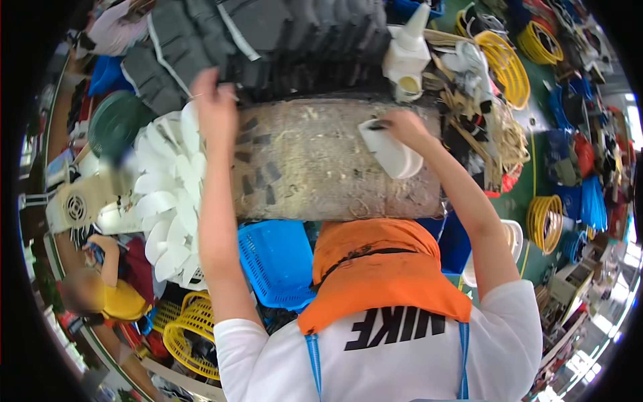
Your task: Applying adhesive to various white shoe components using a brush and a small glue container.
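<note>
On the worn, glue-smeared work board [308,161] lies a white, rounded flat piece [395,157], shaped like a shoe insole. My right hand [405,128] is at its upper end, fingers pinched on a small black piece [379,124] that lies against the white one. My left hand [216,100] is raised over the board's far left corner, beside the dark grey padded pieces [261,30]; motion blurs its fingers. Several small dark strips [258,181] lie on the board's left part. A large cluster of white curved pieces [171,194] stands left of my left forearm.
A white nozzle bottle [410,43] and a small glue-stained pot [408,88] stand at the far right of the board. A blue basket [276,261] sits below the near edge. Yellow baskets [194,335] and a person in yellow [124,295] are at the left.
</note>
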Demonstrator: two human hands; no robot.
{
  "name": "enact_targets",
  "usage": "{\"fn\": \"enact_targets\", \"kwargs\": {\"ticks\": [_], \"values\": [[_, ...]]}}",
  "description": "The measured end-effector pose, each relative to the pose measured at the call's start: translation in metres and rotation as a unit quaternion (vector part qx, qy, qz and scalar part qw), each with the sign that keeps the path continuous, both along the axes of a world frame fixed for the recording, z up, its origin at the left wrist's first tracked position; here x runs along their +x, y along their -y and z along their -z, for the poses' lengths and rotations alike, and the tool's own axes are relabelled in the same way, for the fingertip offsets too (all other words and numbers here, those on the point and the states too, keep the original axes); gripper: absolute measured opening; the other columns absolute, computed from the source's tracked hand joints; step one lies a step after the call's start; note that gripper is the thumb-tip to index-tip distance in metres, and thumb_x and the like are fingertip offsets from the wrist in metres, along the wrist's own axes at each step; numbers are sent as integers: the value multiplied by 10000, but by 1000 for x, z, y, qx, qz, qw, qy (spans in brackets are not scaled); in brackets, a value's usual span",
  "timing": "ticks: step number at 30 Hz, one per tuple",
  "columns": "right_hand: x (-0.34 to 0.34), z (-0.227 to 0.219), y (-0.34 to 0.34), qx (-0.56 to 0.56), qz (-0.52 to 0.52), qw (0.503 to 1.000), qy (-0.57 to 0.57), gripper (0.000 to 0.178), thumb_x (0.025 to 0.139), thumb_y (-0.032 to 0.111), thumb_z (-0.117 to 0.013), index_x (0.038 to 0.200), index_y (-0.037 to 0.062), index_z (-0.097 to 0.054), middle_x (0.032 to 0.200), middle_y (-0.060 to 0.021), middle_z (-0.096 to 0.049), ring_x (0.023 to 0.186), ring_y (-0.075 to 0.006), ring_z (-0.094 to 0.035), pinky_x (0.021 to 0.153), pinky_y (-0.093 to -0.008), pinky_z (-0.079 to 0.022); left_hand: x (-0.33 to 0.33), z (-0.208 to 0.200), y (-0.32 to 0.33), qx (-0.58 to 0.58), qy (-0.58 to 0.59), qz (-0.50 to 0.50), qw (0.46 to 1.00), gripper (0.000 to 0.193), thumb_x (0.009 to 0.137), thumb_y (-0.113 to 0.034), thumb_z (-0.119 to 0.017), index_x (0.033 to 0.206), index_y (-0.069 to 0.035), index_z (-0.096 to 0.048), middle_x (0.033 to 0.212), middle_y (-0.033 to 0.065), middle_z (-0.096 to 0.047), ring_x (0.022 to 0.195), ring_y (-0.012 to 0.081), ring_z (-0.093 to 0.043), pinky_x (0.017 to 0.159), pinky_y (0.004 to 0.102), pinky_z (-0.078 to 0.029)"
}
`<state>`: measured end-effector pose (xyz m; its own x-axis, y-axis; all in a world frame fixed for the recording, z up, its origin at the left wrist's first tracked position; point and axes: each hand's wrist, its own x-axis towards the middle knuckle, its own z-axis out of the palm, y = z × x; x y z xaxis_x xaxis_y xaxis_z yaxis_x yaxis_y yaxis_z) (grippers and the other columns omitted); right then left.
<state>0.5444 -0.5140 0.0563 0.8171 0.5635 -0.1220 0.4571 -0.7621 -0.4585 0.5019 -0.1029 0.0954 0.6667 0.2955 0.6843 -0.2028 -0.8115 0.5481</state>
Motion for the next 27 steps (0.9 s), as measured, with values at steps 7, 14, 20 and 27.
{"fn": "enact_targets", "kwargs": {"ticks": [7, 14, 20, 27], "values": [[-40, -11, 57, -34, -254, 965, -55, 268, 783, 70, -517, 1013, 106, -650, 993, -86, -623, 932, -287, -605, 794, -403, -485, -12, 60, 254, 72, -410, 203, 886, 470, 706, -82, -689, 1149, -36, -538, 1143, 162, -528, 1045, 337, -512, 887, 413, -431], [48, -1, 60, 120, 166, 975, 86, 200, 827, 186, -576, 960, 66, -665, 903, -159, -645, 834, -343, -613, 732, -400, -485, -24, 84, 284, 41, -299, 57, 952, 333, 764, 20, -544, 1096, 18, -536, 1033, 195, -546, 933, 350, -544, 806, 417, -458], [77, 12, 70, 104, 167, 959, 202, 206, 815, 178, -575, 966, 66, -658, 875, -163, -653, 856, -343, -617, 746, -421, -484, -66, 19, 265, -56, -298, 122, 945, 204, 782, 25, -532, 968, -24, -600, 930, 158, -563, 855, 337, -566, 744, 403, -470], [5, -4, 40, -48, -59, 979, -190, 221, 736, 198, -622, 866, 31, -686, 775, -198, -654, 734, -345, -636, 708, -406, -505, -126, 81, 286, 71, -293, 239, 923, 132, 784, -52, -577, 914, -40, -594, 906, 126, -544, 839, 315, -552, 707, 402, -467]]}}
